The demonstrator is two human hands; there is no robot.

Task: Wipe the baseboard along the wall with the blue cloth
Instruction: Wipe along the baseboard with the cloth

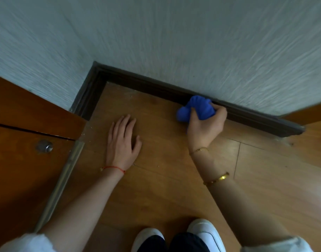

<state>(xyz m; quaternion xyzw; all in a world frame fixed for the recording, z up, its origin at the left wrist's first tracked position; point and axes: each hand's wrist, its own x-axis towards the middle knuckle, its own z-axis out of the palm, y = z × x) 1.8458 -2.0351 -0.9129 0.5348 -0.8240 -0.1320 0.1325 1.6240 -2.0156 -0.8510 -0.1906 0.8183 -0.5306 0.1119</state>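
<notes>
A dark brown baseboard (147, 84) runs along the foot of the textured white wall, from the corner at the left to its end at the right. My right hand (207, 124) is closed around a bunched blue cloth (196, 108) and presses it against the baseboard about midway along. My left hand (122, 142) lies flat on the wooden floor with its fingers spread, holding nothing, to the left of the cloth.
A brown wooden door (19, 160) with a round metal knob (45, 146) stands at the left, with a metal threshold strip (65, 177) beside it. Dust specks lie on the floor near the corner. My white shoes (205, 231) are at the bottom edge.
</notes>
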